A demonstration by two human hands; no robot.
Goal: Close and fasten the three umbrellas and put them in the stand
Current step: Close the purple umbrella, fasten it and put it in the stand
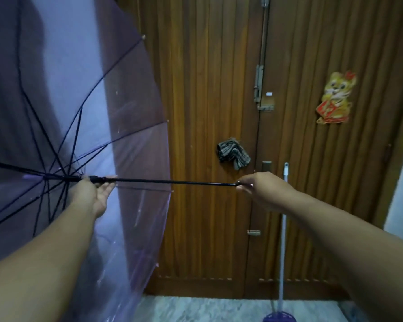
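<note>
An open umbrella with a see-through purple canopy (137, 140) and dark ribs fills the left of the head view, lying sideways with its black shaft (172, 181) running level to the right. My left hand (94, 194) is at the runner where the ribs meet the shaft, fingers curled around it. My right hand (263, 189) grips the handle end of the shaft; the handle itself is hidden inside the hand. No other umbrella and no stand are in view.
A brown wooden double door (207, 89) with bolts stands straight ahead. A striped cloth (233, 152) hangs on it and an animal sticker (335, 96) is on its right leaf. A mop with a white pole (283, 228) leans against the door. Marble floor (207, 307) lies below.
</note>
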